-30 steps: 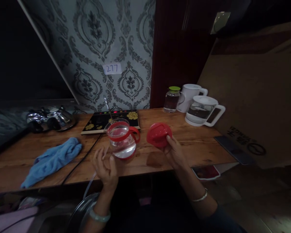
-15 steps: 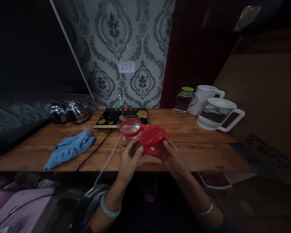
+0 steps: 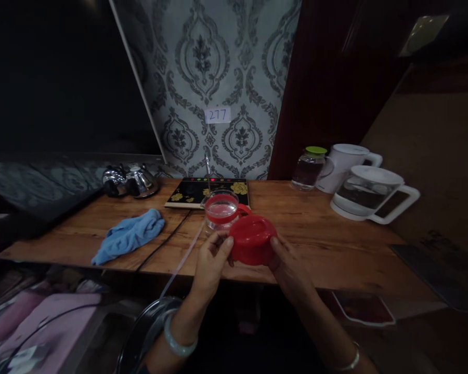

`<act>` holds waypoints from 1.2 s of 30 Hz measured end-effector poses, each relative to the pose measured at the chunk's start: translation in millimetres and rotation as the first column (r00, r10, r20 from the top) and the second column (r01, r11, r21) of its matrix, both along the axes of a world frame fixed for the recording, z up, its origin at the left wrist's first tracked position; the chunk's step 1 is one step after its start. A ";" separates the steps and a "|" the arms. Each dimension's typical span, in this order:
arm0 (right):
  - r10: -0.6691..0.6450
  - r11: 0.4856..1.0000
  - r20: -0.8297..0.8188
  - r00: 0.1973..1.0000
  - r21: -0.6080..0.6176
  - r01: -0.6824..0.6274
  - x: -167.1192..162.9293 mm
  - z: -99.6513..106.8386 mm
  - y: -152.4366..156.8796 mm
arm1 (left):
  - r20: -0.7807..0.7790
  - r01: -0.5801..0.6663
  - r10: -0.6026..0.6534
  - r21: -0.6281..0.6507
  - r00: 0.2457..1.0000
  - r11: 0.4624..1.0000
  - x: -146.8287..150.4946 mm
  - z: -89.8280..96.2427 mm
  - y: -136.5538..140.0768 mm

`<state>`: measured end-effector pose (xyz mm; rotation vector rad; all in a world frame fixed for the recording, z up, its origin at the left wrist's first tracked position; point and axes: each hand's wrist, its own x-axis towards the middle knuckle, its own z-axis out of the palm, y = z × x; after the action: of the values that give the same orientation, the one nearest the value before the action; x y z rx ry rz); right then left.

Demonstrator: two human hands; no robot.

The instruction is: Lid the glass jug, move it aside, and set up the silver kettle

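Between my two hands is a red plastic lid [image 3: 252,240] with a raised ridge across its top, held a little above the front of the wooden counter. My left hand [image 3: 213,255] grips its left edge with the thumb on the near side. My right hand [image 3: 286,259] has hold of the right edge; its fingers are partly hidden under the lid. Just behind the lid stands a glass pitcher [image 3: 221,209] with a red collar and handle, uncovered, with clear liquid inside. The lid hides part of the pitcher's lower right side.
Behind the pitcher is a black tea stove panel [image 3: 187,192] with a thin spout and two steel kettles [image 3: 140,182] to its left. A blue cloth [image 3: 130,235] lies left. At right stand a green-lidded jar [image 3: 308,169], a white jug [image 3: 341,166] and a clear jug [image 3: 364,195].
The lid has tilted, so its side wall now faces me more, and it sits slightly lower. Both hands keep their hold. The whole view has shifted as my head turned left.
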<state>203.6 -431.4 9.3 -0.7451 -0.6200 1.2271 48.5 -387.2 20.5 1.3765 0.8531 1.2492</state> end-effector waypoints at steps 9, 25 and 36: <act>0.037 0.997 -0.042 0.998 -0.062 -0.039 -12.2 -2.1 -7.2 | -0.383 0.043 0.568 0.853 0.729 0.520 -13.7 21.0 -14.8; 0.074 0.997 0.090 0.993 0.028 -0.077 -14.4 -2.4 -4.9 | -0.541 0.216 0.625 0.826 0.563 0.521 -37.4 76.1 38.5; -0.180 0.979 0.133 0.975 -0.071 0.190 39.6 -60.6 33.2 | -0.721 0.434 0.494 0.690 0.487 0.579 -23.2 95.4 119.6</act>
<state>243.1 -398.2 -51.3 -0.9356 -0.5907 1.0444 25.3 -267.6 115.8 3.0170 0.9782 0.8692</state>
